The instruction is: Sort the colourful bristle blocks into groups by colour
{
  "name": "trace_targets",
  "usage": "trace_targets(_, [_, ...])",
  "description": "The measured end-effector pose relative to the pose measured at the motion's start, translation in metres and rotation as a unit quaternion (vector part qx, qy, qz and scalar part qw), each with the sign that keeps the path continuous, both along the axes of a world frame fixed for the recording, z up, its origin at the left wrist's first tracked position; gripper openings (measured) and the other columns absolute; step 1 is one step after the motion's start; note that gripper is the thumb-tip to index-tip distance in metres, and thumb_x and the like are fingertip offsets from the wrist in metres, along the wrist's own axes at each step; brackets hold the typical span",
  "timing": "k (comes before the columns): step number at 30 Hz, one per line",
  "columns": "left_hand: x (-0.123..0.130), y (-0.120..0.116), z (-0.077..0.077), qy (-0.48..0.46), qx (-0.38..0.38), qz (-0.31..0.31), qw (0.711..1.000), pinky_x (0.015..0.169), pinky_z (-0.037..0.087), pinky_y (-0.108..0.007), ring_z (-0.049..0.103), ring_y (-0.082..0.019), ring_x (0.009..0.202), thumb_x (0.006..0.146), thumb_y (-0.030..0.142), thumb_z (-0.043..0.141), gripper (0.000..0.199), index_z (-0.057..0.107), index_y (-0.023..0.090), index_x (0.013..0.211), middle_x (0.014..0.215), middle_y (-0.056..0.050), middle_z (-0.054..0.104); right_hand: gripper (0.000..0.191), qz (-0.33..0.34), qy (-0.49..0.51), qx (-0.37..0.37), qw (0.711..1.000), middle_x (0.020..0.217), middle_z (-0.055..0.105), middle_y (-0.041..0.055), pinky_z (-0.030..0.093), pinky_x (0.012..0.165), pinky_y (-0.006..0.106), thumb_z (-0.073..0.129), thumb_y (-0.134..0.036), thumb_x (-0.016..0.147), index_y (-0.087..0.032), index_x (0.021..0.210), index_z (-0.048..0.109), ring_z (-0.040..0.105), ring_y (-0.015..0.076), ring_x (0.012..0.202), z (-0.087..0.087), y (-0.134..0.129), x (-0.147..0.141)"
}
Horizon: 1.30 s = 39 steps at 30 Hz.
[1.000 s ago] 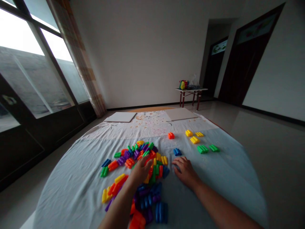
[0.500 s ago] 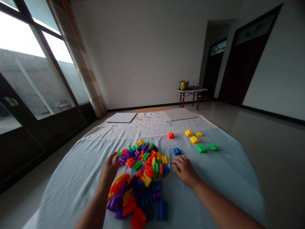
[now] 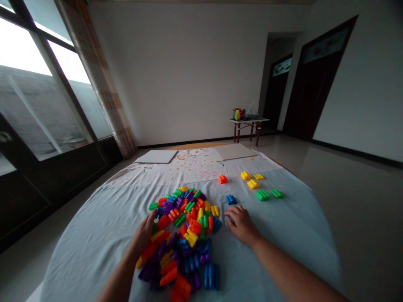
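A large pile of plastic building blocks (image 3: 190, 239) in orange, purple, blue, green and yellow lies in front of me. At its left edge rests my left hand (image 3: 145, 231), fingers stretched out and beside the blocks; its fingertips partly hide some of them. My right hand (image 3: 242, 225) is to the right of the pile, fingers loosely curved with a gap to the thumb. A dark patch shows under those fingers; whether it is shadow or a block is unclear. Just beyond that hand sits a separate blue block (image 3: 231, 199).
Apart from the pile lie an orange block (image 3: 223, 179), several yellow blocks (image 3: 253, 184) and two green blocks (image 3: 262, 195). Two flat boards, a white one (image 3: 157, 157) and a beige one (image 3: 235, 151), lie at the far end of the cloth-covered table (image 3: 283, 235). A small side table (image 3: 248, 121) stands behind.
My left hand has moved back toward me along the pile's left edge, uncovering a green block there. My right hand stays nearly in place. The view has turned slightly.
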<state>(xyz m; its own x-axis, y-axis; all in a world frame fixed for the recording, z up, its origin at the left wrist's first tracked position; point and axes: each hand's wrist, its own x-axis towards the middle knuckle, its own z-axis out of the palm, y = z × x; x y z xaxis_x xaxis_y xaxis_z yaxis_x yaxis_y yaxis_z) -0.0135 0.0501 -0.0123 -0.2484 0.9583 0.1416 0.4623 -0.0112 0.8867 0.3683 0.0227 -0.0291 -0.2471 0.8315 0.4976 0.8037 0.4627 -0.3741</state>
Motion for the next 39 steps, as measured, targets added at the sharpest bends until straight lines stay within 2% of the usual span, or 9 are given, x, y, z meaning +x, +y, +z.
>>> trace_targets(5, [-0.014,-0.012,0.001,-0.046,0.000,0.086,0.995,0.089,0.048,-0.045,0.061,-0.029,0.099,0.070,0.065,0.032,0.062,0.060,0.014,0.092,0.107,-0.019,0.065,0.024,0.023,0.014,0.016,1.000,0.098,0.063,0.0070,0.043,0.087,0.038,0.051,-0.011,0.079,-0.020,0.098,0.063,0.053,0.0218,0.098,0.003,-0.001,0.000])
trace_targets(9, [-0.019,-0.025,-0.004,-0.067,0.019,0.157,0.985,0.089,0.048,-0.044,0.063,-0.029,0.092,0.070,0.063,0.031,0.059,0.060,0.015,0.086,0.094,-0.016,0.068,0.024,0.071,0.041,0.022,0.996,0.098,0.063,0.0079,0.044,0.090,0.038,0.050,-0.012,0.081,-0.017,0.100,0.062,0.054,0.0208,0.098,0.015,-0.004,-0.006])
trace_targets(14, [-0.014,-0.033,-0.010,-0.079,0.031,0.177,0.980,0.092,0.045,-0.042,0.062,-0.027,0.093,0.071,0.062,0.034,0.056,0.062,0.016,0.086,0.092,-0.012,0.068,0.032,0.137,0.044,-0.031,0.989,0.105,0.064,0.0104,0.044,0.092,0.038,0.053,-0.010,0.076,-0.015,0.106,0.062,0.055,0.0217,0.102,0.020,-0.007,-0.026])
trace_targets(19, [-0.014,-0.036,-0.011,-0.098,0.028,0.186,0.977,0.088,0.047,-0.045,0.063,-0.027,0.090,0.072,0.062,0.034,0.056,0.064,0.015,0.085,0.086,-0.011,0.069,0.035,0.222,0.030,-0.066,0.972,0.103,0.067,0.0088,0.044,0.092,0.035,0.050,-0.004,0.068,-0.016,0.098,0.065,0.058,0.0202,0.098,0.021,-0.010,-0.039])
trace_targets(22, [-0.014,-0.036,-0.010,-0.108,0.031,0.189,0.976,0.087,0.048,-0.044,0.063,-0.026,0.088,0.074,0.060,0.034,0.055,0.063,0.015,0.084,0.086,-0.010,0.069,0.040,0.170,0.043,-0.053,0.983,0.094,0.068,0.0058,0.045,0.089,0.033,0.044,0.000,0.066,-0.018,0.093,0.066,0.059,0.0188,0.093,0.025,-0.001,-0.036])
trace_targets(25, [-0.014,-0.035,-0.009,-0.112,0.032,0.190,0.975,0.087,0.048,-0.043,0.063,-0.026,0.087,0.074,0.057,0.035,0.051,0.063,0.016,0.082,0.084,-0.010,0.069,0.046,0.103,0.031,-0.042,0.993,0.101,0.067,0.0058,0.043,0.091,0.033,0.040,0.003,0.066,-0.018,0.098,0.065,0.056,0.0186,0.099,0.026,0.016,-0.034])
trace_targets(30, [-0.020,-0.034,-0.013,-0.115,0.031,0.199,0.973,0.087,0.048,-0.044,0.064,-0.027,0.085,0.075,0.053,0.036,0.046,0.064,0.017,0.080,0.079,-0.009,0.069,0.053,0.112,-0.068,-0.081,0.988,0.120,0.061,0.0086,0.039,0.095,0.034,0.045,0.003,0.067,-0.017,0.112,0.061,0.053,0.0193,0.109,0.025,0.038,-0.038])
trace_targets(34, [-0.029,-0.032,-0.018,-0.088,0.030,0.194,0.977,0.088,0.048,-0.044,0.064,-0.027,0.085,0.075,0.052,0.035,0.045,0.065,0.018,0.079,0.078,-0.007,0.070,0.034,0.097,-0.093,-0.099,0.986,0.103,0.064,0.0074,0.042,0.089,0.030,0.055,-0.010,0.072,-0.019,0.104,0.065,0.056,0.0186,0.100,0.038,0.032,-0.032])
trace_targets(39, [-0.035,-0.029,-0.022,-0.023,0.029,0.187,0.982,0.087,0.049,-0.047,0.065,-0.028,0.082,0.077,0.051,0.030,0.047,0.066,0.019,0.076,0.077,-0.007,0.071,0.023,-0.004,-0.057,-0.095,0.994,0.091,0.063,0.0067,0.043,0.085,0.029,0.065,-0.031,0.073,-0.018,0.093,0.067,0.057,0.0190,0.092,0.053,0.008,-0.006])
